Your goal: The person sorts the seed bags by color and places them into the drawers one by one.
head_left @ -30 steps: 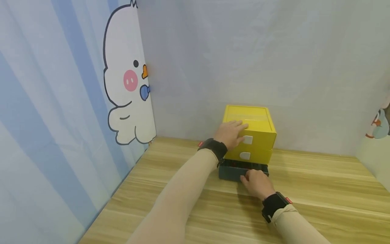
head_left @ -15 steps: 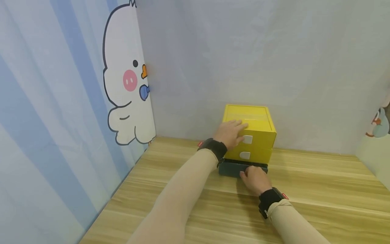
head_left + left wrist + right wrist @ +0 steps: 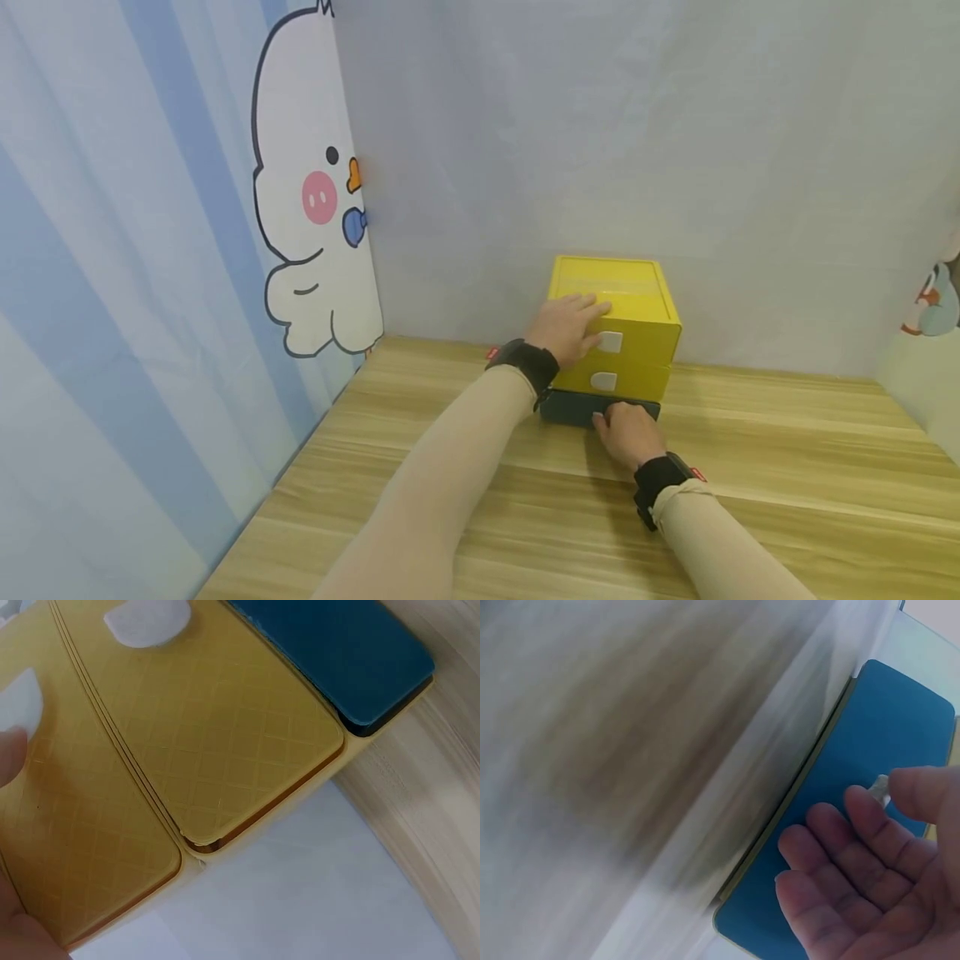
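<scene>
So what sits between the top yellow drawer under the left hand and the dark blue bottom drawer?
One more yellow drawer with a white pull tab, stacked directly between the top drawer and the blue drawer; the head view shows it.

A yellow drawer unit (image 3: 611, 329) is set on the wooden table (image 3: 465, 500), placed toward the table's far edge.
</scene>
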`<state>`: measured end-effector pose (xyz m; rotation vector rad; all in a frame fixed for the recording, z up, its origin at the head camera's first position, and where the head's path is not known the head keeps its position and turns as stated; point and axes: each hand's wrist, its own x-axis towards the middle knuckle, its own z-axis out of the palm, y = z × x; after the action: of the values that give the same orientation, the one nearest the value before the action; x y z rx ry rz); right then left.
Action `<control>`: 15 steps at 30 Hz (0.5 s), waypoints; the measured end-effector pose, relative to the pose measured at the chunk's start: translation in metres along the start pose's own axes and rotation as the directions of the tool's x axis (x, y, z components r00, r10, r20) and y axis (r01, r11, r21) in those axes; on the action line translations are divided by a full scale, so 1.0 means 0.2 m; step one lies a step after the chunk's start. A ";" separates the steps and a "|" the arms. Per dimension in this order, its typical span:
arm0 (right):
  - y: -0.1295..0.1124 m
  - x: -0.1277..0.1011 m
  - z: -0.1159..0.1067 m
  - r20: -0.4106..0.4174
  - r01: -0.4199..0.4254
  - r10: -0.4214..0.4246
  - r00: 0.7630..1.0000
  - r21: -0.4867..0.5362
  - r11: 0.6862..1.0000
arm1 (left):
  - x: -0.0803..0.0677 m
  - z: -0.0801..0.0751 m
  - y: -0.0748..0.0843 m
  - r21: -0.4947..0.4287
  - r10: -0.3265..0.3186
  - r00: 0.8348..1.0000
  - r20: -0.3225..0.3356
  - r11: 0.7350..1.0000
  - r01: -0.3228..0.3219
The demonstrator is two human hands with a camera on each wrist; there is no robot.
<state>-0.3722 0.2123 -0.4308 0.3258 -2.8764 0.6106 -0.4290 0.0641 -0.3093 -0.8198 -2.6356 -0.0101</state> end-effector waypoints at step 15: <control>0.00 0.01 -0.01 0.020 -0.004 0.005 1.000 -0.016 1.000 | 0.02 0.01 0.00 0.002 -0.001 1.000 0.006 1.000 0.001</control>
<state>-0.3746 0.2127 -0.4285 0.3251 -2.9002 0.5882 -0.4334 0.0670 -0.3104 -0.8197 -2.6409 -0.0058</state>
